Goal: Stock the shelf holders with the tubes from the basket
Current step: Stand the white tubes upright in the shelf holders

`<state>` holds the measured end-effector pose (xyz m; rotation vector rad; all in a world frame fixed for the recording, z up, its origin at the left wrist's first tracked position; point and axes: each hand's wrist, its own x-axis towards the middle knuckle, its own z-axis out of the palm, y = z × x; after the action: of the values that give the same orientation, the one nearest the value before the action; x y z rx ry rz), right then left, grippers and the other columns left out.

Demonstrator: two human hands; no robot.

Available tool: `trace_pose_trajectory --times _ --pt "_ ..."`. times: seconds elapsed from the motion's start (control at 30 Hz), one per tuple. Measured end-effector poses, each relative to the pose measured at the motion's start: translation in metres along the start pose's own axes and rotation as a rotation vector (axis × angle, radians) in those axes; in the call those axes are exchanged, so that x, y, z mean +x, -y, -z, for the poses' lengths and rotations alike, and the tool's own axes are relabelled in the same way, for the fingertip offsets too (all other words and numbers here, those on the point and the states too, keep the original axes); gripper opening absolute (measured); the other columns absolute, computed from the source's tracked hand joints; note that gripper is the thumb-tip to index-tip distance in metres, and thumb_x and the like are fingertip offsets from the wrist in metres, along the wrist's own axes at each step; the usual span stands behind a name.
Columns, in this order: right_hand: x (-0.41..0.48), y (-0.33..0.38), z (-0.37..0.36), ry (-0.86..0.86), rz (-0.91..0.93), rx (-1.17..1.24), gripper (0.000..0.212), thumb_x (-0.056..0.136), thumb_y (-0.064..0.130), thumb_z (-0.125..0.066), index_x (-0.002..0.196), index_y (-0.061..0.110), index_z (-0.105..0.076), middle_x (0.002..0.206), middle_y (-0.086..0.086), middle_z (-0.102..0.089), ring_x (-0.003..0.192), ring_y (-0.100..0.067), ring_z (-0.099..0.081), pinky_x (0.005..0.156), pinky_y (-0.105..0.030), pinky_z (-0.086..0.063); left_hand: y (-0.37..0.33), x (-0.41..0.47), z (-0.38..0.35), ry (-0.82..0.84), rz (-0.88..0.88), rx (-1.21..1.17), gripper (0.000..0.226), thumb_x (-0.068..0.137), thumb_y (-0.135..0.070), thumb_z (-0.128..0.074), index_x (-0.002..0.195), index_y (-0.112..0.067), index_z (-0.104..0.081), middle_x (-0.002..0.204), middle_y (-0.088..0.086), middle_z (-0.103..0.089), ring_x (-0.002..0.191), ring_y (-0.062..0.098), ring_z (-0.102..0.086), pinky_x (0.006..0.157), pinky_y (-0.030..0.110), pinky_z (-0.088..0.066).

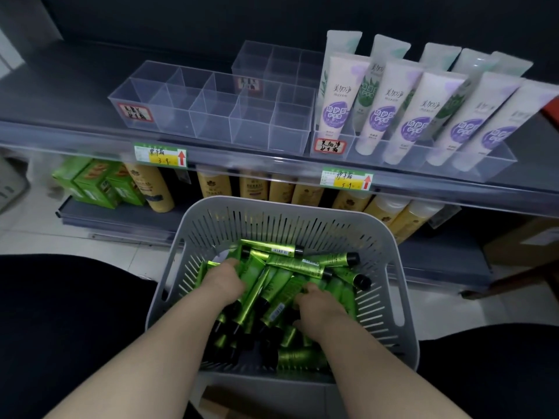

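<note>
A person's left hand (223, 281) and right hand (317, 303) reach into glossy green, black-capped tubes (284, 261) heaped in a slotted grey plastic basket (302, 207), fingers buried so any hold cannot be told, apparently gathering stock for the empty clear plastic compartmented holders (211, 110) above.

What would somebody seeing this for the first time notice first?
Most striking is the heap of shiny green tubes with black caps in the grey slotted plastic basket at bottom centre, with the left hand and right hand both down among them. Above, on the grey shelf, the clear plastic divided holder at left holds nothing, beside white and purple tubes standing in a row at right.
</note>
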<state>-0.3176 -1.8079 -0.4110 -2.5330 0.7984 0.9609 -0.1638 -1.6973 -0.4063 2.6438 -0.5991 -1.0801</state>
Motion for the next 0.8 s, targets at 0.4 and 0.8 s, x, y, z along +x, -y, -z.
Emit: trace_pose_trajectory --times 0.4,0.8 --pt "-0.007 -0.02 0.012 0.033 -0.388 0.588 0.079 0.082 0.009 -0.056 0.144 0.002 -0.008 0.115 -0.015 -0.051 0.091 -0.021 -0.054 0.072 -0.026 -0.046 0.004 -0.017 0.01 0.163 0.145 -0.808 0.029 0.075 0.013 -0.046 0.094 -0.009 -0.052 0.082 0.011 -0.052 0.071 0.021 -0.05 0.054 0.025 -0.044" --pt "-0.027 -0.017 0.011 0.038 -0.24 1.238 0.027 0.097 0.023 -0.042 0.11 0.001 -0.048 0.076 -0.009 -0.061 0.052 -0.017 -0.049 0.045 -0.021 -0.042 0.012 -0.029 -0.004 0.116 0.014 -0.469 0.055 0.092 -0.021 -0.056 0.141 -0.007 -0.033 0.099 0.011 -0.063 0.061 0.016 -0.059 0.049 0.021 -0.043"
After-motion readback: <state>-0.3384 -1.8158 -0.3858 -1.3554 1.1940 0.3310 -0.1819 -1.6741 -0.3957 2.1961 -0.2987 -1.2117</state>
